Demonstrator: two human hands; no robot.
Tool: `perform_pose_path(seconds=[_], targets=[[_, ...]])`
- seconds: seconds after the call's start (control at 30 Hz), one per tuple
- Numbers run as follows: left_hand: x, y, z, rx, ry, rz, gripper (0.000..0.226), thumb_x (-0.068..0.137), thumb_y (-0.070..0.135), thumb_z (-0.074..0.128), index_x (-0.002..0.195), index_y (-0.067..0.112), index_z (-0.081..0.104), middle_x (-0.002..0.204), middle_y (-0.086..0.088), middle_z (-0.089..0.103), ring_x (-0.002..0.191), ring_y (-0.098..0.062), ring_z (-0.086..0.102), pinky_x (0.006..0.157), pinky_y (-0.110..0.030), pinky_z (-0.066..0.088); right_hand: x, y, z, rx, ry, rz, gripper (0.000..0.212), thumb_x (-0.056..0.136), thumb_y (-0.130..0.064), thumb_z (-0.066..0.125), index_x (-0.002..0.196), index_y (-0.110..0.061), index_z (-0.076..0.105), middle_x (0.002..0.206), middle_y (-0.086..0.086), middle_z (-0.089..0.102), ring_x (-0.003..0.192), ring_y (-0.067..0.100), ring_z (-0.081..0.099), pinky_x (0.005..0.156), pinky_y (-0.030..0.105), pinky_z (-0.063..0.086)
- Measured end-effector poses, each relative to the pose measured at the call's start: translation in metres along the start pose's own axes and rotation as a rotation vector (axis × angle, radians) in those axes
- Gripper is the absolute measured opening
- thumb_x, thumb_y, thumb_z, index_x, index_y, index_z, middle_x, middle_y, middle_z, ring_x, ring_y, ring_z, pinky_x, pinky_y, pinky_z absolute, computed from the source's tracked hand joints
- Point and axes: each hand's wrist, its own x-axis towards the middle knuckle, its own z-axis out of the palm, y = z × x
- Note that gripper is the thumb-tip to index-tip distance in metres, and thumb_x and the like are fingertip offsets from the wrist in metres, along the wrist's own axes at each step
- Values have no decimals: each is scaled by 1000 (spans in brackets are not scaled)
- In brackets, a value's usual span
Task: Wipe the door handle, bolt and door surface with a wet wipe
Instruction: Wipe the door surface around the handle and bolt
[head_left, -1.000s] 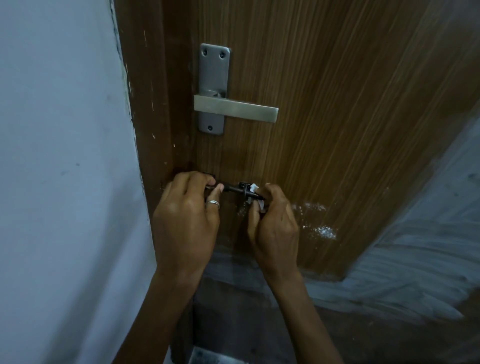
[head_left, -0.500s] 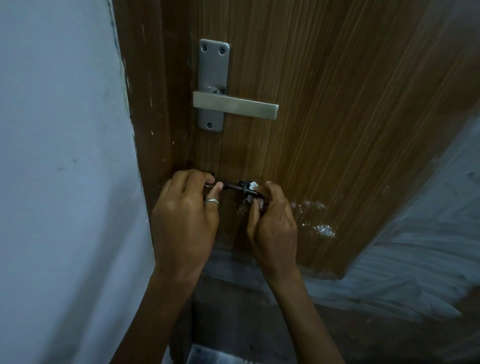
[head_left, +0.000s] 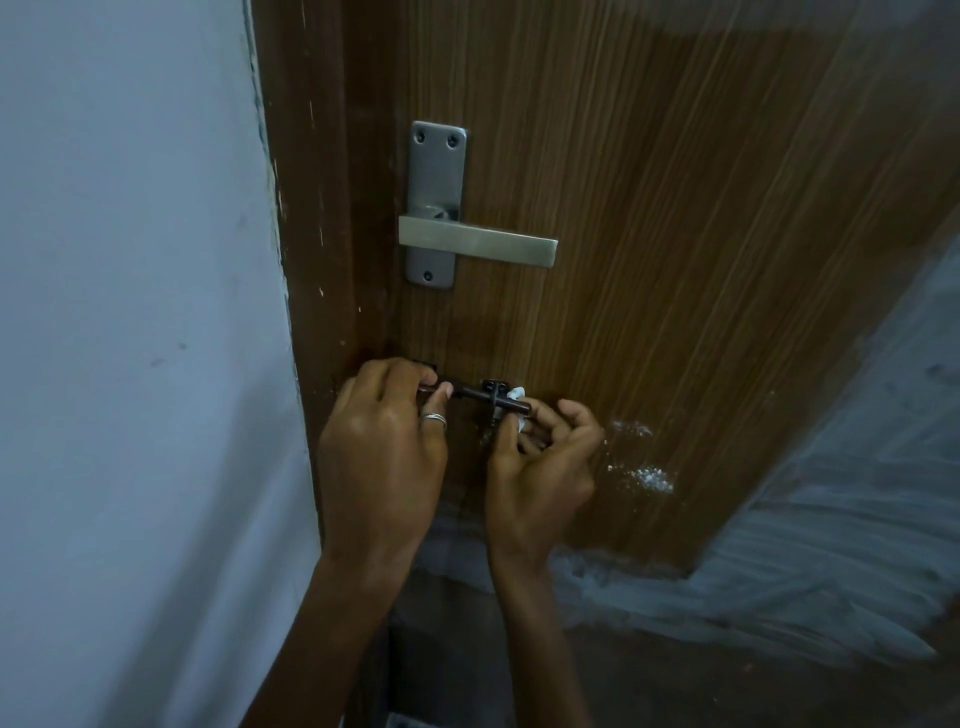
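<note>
A brown wooden door (head_left: 675, 260) fills the upper middle of the head view. Its grey metal lever handle (head_left: 478, 247) sits on a backplate high on the door's left edge. Below it runs a dark sliding bolt (head_left: 475, 393). My left hand (head_left: 382, 457), with a ring on one finger, pinches the bolt's left end. My right hand (head_left: 540, 462) grips the bolt's right end with a small white wet wipe (head_left: 516, 395) pressed against it. Most of the wipe is hidden inside my fingers.
A pale wall (head_left: 130, 364) stands on the left against the dark door frame (head_left: 322, 234). White speckled marks (head_left: 641, 473) lie on the door right of my right hand. A grey streaked floor (head_left: 831, 571) shows at lower right.
My right hand's fingers have shifted slightly along the bolt's right end. The camera has tilted up a little, so the handle sits lower in view. My left hand keeps its hold.
</note>
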Motion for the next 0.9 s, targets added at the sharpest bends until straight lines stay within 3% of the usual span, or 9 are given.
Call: perform_pose_path(seconds=[0.07, 0.17, 0.27, 0.43, 0.63, 0.8, 0.9], targets=[[0, 1, 0, -6, -4, -5, 15, 93, 21, 67, 103, 11, 70, 102, -5, 67, 90, -21, 63, 76, -22, 44, 2, -3, 1, 45, 26, 58, 44, 85, -6, 77, 117, -16, 48, 105, -4, 73, 89, -2, 70, 72, 3, 49], [0, 1, 0, -5, -10, -17, 15, 93, 20, 66, 104, 11, 69, 103, -4, 66, 91, -20, 63, 76, -22, 45, 3, -6, 1, 104, 60, 133, 44, 82, -6, 80, 111, -17, 48, 99, -6, 73, 85, -17, 64, 67, -3, 43], [1, 1, 1, -6, -13, -12, 14, 93, 19, 67, 104, 11, 69, 103, -4, 66, 91, -20, 62, 76, -23, 45, 2, -1, 2, 91, 54, 129, 44, 81, -7, 81, 107, -18, 48, 98, -7, 73, 89, -19, 62, 66, -3, 42], [0, 0, 3, -15, -5, -10, 15, 94, 21, 66, 104, 11, 69, 104, -5, 66, 91, -20, 62, 75, -24, 47, 2, 7, 0, 86, 56, 104, 40, 80, -6, 82, 100, -14, 49, 91, -7, 73, 78, -24, 60, 66, -3, 41], [-4, -2, 2, -7, -8, -11, 17, 93, 23, 67, 105, 11, 69, 104, -5, 67, 92, -20, 63, 77, -24, 47, -10, 20, -4, -9, -30, 25, 36, 82, -12, 82, 99, -18, 51, 84, -9, 68, 75, -13, 66, 59, 2, 46], [-5, -4, 1, -18, -6, 1, 18, 93, 25, 67, 103, 11, 70, 103, -5, 68, 91, -21, 64, 76, -27, 51, 4, 17, -10, -50, 116, -64, 35, 82, -17, 82, 97, -19, 51, 80, -17, 62, 67, -8, 61, 60, -1, 42], [-4, -5, 2, -7, 0, 8, 17, 93, 24, 67, 103, 10, 70, 103, -4, 67, 91, -20, 64, 75, -25, 49, -18, 29, -3, -127, -57, -136, 37, 88, -13, 77, 98, -29, 46, 79, -22, 54, 64, -12, 54, 56, 0, 41]])
